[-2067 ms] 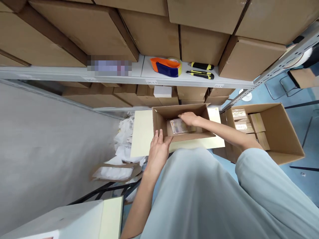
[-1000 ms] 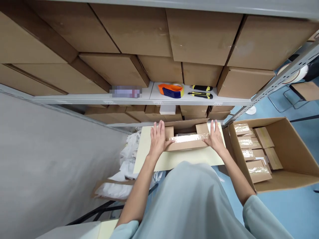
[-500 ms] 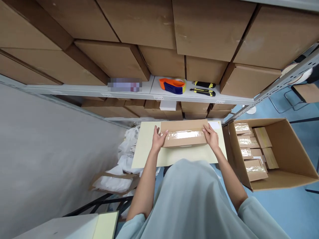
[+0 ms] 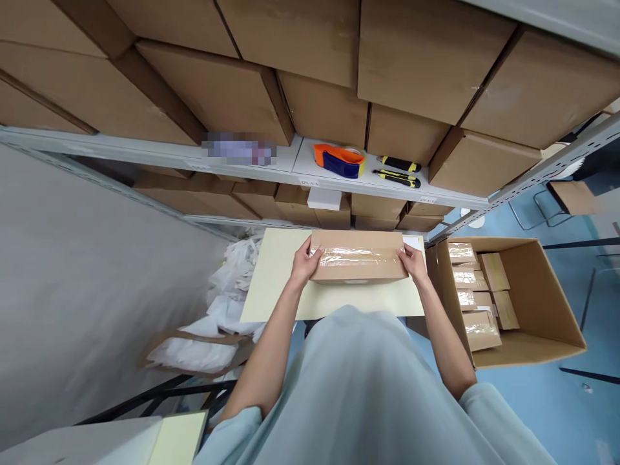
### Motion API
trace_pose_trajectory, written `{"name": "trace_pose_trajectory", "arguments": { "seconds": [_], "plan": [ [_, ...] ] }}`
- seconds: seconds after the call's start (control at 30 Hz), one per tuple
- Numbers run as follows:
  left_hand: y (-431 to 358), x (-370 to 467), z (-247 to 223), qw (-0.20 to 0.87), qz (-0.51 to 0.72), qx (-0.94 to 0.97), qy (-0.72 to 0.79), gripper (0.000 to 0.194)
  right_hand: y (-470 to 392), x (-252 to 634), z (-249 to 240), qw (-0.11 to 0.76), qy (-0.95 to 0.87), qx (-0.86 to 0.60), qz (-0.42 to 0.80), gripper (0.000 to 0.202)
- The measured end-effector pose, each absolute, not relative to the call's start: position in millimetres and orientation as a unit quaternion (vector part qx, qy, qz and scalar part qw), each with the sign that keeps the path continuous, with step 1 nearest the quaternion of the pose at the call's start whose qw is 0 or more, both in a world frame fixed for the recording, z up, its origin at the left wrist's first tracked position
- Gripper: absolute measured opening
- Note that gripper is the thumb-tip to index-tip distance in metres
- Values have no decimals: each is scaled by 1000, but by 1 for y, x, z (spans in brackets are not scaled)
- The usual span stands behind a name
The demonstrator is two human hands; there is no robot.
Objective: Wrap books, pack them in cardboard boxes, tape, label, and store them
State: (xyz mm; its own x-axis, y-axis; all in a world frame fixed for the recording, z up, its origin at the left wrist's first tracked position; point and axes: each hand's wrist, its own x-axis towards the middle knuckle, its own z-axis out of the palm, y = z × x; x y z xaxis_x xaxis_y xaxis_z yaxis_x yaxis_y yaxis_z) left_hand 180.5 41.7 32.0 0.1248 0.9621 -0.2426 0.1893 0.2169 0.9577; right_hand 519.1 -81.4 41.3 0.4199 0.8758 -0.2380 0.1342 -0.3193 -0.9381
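Between my two hands is a long brown cardboard box, with shiny clear tape running along its top. My left hand grips the left end, thumb on the top face. At the opposite end my right hand holds on in the same way, thumb near the end of the tape. The box is over a pale yellow tabletop; whether its underside touches the surface I cannot tell. Part of a white paper shows behind my right hand.
A large open carton with several taped boxes stands at right. Ahead, a shelf bears an orange-and-blue tape dispenser, two box cutters and brown cartons. White plastic bags lie at left beside the wall.
My view has shifted slightly. The box has tipped a little, so its taped top looks broader, and my left hand has closed further round its end. Both hands still hold it.
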Motion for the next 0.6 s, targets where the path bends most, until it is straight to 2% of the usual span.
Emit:
{"name": "trace_pose_trajectory", "arguments": {
  "seconds": [0.2,0.37,0.47,0.6],
  "plan": [
    [34,143,42,548,383,499,551,70,-79,490,51,460,-389,-690,400,68],
    [32,100,30,518,363,521,573,75,-79,452,48,417,-427,-696,400,67],
    [24,93,18,460,353,552,599,72,-85,442,46,377,-463,-716,363,61],
    [14,104,21,315,345,634,616,62,-82,439,60,284,-527,-759,254,52]
  ]
}}
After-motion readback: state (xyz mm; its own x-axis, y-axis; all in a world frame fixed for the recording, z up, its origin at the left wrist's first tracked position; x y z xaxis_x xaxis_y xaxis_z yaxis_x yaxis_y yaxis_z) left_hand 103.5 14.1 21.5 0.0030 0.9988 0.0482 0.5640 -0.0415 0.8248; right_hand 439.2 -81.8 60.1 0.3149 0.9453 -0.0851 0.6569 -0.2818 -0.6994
